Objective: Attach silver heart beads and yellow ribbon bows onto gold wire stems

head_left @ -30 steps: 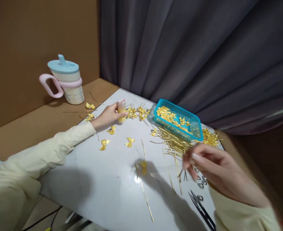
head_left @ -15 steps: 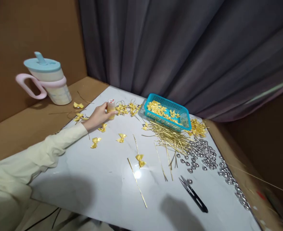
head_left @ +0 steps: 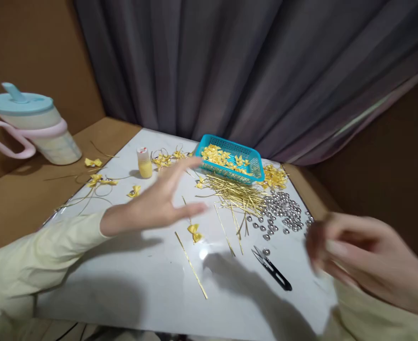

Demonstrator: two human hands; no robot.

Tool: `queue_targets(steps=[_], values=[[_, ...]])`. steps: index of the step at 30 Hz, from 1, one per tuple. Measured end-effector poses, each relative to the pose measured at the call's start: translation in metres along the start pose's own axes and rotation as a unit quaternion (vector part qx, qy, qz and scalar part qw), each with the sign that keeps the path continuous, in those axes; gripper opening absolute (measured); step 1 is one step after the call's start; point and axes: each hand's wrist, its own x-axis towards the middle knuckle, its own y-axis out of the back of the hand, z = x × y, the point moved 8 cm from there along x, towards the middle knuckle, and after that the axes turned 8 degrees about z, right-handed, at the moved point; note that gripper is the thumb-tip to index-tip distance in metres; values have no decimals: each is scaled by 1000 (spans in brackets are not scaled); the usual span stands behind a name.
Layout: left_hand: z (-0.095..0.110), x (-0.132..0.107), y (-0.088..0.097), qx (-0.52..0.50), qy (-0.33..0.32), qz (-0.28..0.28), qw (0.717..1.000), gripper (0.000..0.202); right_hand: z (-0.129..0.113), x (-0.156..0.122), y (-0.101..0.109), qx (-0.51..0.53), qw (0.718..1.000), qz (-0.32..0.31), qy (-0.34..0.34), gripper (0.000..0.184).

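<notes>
My left hand [head_left: 161, 196] hovers over the white board with thumb and fingers apart and nothing between them. Just below its thumb lies a yellow ribbon bow [head_left: 195, 233] with a gold twist tie [head_left: 192, 266] near it. Behind the hand stands a small bottle [head_left: 145, 163] of yellow contents with a clear top, clear of the fingers. At the right, my right hand [head_left: 367, 258] is raised with its fingers curled; motion blur hides whether anything is in them. Left of it are black thread snips [head_left: 273, 269] and a pile of silver round pieces [head_left: 283, 208].
A blue basket [head_left: 257, 170] of yellow bows stands at the back, a heap of gold ties [head_left: 235, 193] before it. More bows with cords [head_left: 98, 180] lie at the left. A lidded tumbler [head_left: 49, 137] stands far left, beside a dark curtain [head_left: 209, 71].
My left hand has let go of the bottle and moved right and nearer. My right hand has come into view at the right. The camera view has shifted rightward.
</notes>
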Motion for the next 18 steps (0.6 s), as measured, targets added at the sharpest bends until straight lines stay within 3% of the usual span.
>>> queue_targets(steps=[3,5,6,9,12,14,18], values=[[37,-11,-64,-146,10,-227,963,56,-10,26,-47,77,991,-105,24,22],[48,-14,-86,-186,-1,-297,937,31,-9,45,-62,97,988,-119,21,22],[49,-13,-90,-192,-7,-309,932,29,-6,51,-65,106,986,-126,14,22],[36,-5,-84,-177,9,-287,941,38,8,54,-61,130,982,-135,-14,23],[10,0,-65,-166,86,-251,950,44,27,49,-46,140,980,-136,-40,23],[-8,2,-49,-162,134,-218,953,48,39,46,-37,142,980,-134,-48,23],[-39,11,-4,-142,193,-96,966,47,61,45,-17,137,983,-101,-62,25]])
